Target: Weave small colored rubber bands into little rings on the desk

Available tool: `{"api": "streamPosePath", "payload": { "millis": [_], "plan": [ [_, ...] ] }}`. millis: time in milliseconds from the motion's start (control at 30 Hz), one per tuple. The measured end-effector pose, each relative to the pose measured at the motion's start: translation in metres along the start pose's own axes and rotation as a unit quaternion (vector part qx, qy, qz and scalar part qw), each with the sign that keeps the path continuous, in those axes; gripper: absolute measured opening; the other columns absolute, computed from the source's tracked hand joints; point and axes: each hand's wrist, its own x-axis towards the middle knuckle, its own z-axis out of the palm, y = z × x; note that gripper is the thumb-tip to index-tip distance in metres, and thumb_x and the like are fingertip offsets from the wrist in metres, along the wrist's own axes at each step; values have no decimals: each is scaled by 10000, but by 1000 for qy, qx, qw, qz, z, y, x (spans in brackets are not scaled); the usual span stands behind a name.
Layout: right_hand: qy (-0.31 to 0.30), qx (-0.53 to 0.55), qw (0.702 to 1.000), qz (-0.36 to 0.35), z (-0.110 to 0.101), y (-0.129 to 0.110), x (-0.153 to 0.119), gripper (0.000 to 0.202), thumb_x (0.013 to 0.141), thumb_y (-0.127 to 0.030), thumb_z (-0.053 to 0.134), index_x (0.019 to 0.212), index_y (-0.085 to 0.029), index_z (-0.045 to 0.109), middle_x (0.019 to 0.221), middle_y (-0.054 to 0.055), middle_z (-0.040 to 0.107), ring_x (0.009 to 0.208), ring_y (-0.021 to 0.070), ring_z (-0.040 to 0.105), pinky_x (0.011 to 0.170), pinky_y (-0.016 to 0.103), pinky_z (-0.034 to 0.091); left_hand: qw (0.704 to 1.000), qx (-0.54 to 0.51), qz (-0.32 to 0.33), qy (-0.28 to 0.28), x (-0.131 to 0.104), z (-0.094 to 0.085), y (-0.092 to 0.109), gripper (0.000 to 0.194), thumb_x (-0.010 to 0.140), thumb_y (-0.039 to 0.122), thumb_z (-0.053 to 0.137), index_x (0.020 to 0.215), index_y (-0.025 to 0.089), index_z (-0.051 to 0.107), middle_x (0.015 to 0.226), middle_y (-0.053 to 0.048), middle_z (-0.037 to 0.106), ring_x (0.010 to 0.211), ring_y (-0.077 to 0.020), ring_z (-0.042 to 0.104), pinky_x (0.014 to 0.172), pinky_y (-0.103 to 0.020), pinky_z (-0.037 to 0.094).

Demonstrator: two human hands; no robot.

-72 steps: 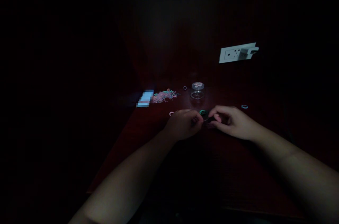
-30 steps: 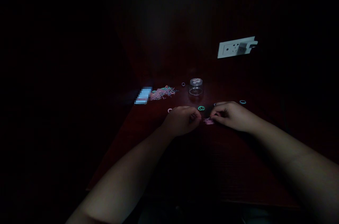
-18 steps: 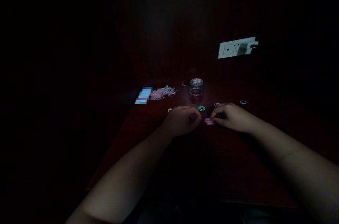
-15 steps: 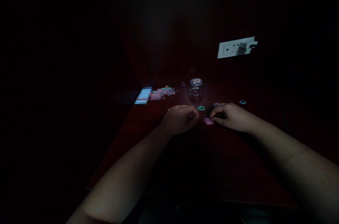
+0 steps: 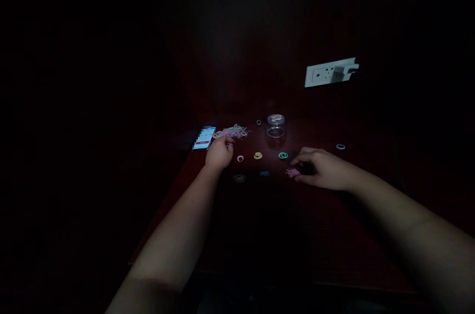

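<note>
My left hand (image 5: 220,152) is at the near edge of a mixed pile of coloured bands (image 5: 234,131), its fingers curled together; what they pinch, if anything, is too small to name. Beside a small pink pile (image 5: 292,172), my right hand (image 5: 317,168) has thumb and fingers apart, holding nothing visible. Between the hands lie a pink ring (image 5: 240,158), yellow rings (image 5: 258,156) and green rings (image 5: 283,155). Nearer to me are a pale pile (image 5: 239,178) and a small blue pile (image 5: 264,173).
A clear lidded jar (image 5: 275,127) stands at the back, with a purple ring (image 5: 259,122) left of it. A lit phone (image 5: 204,138) lies at the left edge. A light blue ring (image 5: 340,147) is at the right. A socket panel (image 5: 330,72) is on the wall.
My left hand has moved left and away from me to the mixed pile, uncovering the pink and yellow rings and the pale and blue piles. My right hand's fingers have spread beside the pink pile.
</note>
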Motion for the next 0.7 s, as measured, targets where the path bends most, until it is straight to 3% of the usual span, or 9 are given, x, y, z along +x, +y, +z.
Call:
{"api": "streamPosePath", "payload": {
  "millis": [233, 700],
  "plan": [
    [-24, 14, 1000, -10, 8, 2, 4, 169, 792, -290, 668, 918, -226, 759, 916, 77, 669, 859, 239, 628, 796, 372, 470, 1000, -10, -6, -22, 1, 4, 3, 189, 876, 227, 529, 1003, 204, 667, 1055, -66, 727, 979, -222, 667, 909, -316, 501],
    [-20, 14, 1000, -15, 7, 3, 6, 184, 841, -345, 619, 861, -216, 748, 827, 66, 659, 776, 210, 612, 733, 342, 452, 999, -32, 3, -35, 1, 6, 5, 160, 859, 267, 561, 973, 221, 663, 959, -37, 732, 858, -195, 665, 797, -295, 514]
  ]
}}
